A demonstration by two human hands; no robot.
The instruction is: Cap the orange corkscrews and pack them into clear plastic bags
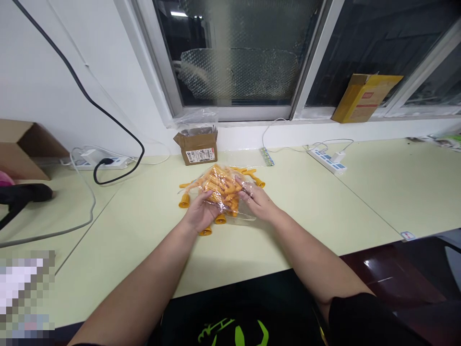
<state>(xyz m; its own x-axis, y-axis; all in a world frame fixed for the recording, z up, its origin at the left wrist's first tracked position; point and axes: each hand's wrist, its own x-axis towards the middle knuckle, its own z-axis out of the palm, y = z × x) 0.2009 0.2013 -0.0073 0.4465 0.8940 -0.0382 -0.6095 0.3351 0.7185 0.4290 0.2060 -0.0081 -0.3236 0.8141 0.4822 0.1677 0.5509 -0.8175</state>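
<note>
Between my two hands is a clear plastic bag [225, 187] filled with orange-yellow plastic pieces, some ribbed and cone-shaped. My left hand [201, 211] grips the bag's lower left side, thumb on top. On the right side, my right hand [259, 199] has its fingers closed on the bag. Loose orange pieces lie on the table around and under it: one cup-ended piece [184, 201] to the left, another [205, 231] below my left hand, and one [260, 182] beyond my right hand. The bag covers parts of the others.
Behind the bag stands an open cardboard box [199, 148] with a white label. Power strips [327, 161] and cables lie along the wall. A larger carton [21, 149] and a black object [29, 194] are at the left. A yellow carton [363, 98] leans against the window.
</note>
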